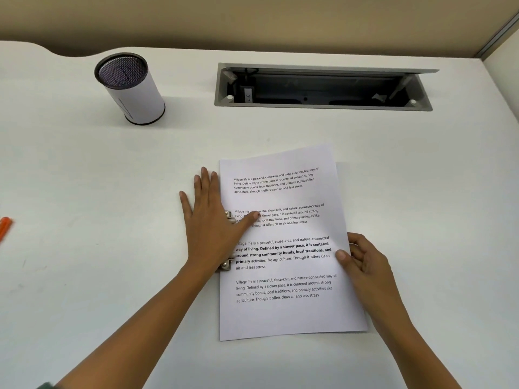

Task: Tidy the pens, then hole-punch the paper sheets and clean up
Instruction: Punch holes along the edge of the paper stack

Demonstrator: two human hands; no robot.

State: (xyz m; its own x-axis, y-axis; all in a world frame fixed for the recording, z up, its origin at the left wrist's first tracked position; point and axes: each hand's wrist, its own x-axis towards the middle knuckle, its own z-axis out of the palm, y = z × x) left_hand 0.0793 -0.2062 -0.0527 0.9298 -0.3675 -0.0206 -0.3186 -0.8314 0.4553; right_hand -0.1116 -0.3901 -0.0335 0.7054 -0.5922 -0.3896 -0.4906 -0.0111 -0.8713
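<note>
A printed paper sheet [286,313] lies on the white desk, its left edge tucked into a metal hole punch [228,265]. My left hand [209,220] lies flat with straight fingers on top of the punch and hides most of it; only its metal ends show. The thumb rests on the paper. My right hand [362,259] pinches the sheet's right edge between thumb and curled fingers. A mesh pen holder [130,88] wrapped in white paper stands at the back left. An orange pen [5,227] shows at the far left edge.
An open grey cable tray [323,88] is recessed in the desk behind the paper. A beige partition wall runs along the back. The white desk [98,178] stretches bare to the left of the punch.
</note>
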